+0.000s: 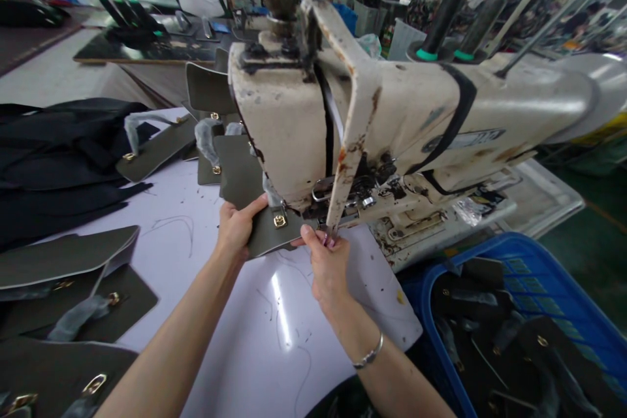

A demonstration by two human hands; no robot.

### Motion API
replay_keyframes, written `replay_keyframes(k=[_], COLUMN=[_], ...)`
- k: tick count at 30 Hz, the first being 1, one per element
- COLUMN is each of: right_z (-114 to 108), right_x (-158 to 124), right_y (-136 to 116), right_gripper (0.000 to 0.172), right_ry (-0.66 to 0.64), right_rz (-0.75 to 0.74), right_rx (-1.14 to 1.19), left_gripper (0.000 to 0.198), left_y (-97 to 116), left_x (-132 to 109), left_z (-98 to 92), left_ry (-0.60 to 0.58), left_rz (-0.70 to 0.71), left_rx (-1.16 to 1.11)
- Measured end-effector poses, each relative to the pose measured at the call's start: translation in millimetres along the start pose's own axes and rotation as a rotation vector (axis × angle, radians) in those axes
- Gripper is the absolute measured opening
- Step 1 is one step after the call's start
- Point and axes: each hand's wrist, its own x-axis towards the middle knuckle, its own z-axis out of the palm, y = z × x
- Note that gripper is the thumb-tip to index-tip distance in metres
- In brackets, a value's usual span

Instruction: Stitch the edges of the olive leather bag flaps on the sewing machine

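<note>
An olive bag panel (pixel 267 235) with a gold clasp (pixel 279 221) and a plastic-wrapped handle lies under the head of the white sewing machine (pixel 289 117). My left hand (pixel 238 228) grips its left side, thumb stretched over the top and the other fingers hidden beneath. At the panel's front right corner, beside the machine's presser area, my right hand (pixel 329 261) pinches the edge between thumb and forefinger. Its other fingers are curled, and a small pinkish thing shows among them that I cannot make out. The needle is hidden behind the machine's rusty bar (pixel 345 163).
Similar olive panels (pixel 73 300) lie at the left, and more stand behind the machine head. Black fabric (pixel 63 163) is heaped at the far left. A blue basket (pixel 533 255) of panels stands at the lower right. Thread cones (pixel 443 19) rise behind the machine.
</note>
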Motion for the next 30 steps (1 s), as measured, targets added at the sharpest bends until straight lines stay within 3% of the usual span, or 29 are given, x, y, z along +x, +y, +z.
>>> replay_keyframes(k=[4, 12, 30], right_z=[7, 17, 16], right_x=[1, 1, 5], right_y=[4, 10, 14], right_gripper=[0.034, 0.033, 0.031], right_ry=[0.047, 0.126, 0.100], right_rz=[-0.071, -0.074, -0.137], right_rx=[0.016, 0.000, -0.010], left_gripper=[0.033, 0.034, 0.035], left_y=[-1, -3, -11], left_x=[0, -7, -23], left_z=[-1.8, -1.0, -2.6], left_ry=[0.021, 0.091, 0.225], left_rz=[0.022, 0.053, 0.148], left_rx=[-0.011, -0.053, -0.090])
